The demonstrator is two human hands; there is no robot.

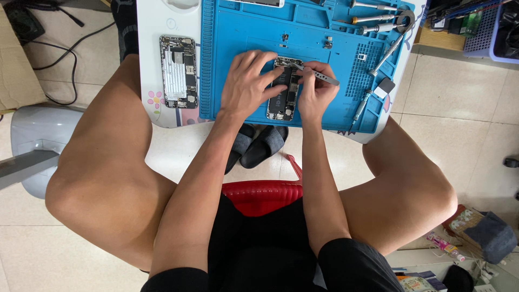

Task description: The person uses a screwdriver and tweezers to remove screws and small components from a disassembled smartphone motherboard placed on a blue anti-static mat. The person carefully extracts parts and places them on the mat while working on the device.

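- Knees (102, 184) are framing the blue mat (232, 32).
- On the mat, left hand (246, 86) is lying flat, steadying the opened phone (284, 89).
- Right hand (316, 89) is pinching tweezers (319, 75), tips reaching the phone's top.

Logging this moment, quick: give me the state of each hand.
Left hand: fingers curled, pressing on the opened phone on the blue mat.
Right hand: closed on metal tweezers, tips at the phone's top.
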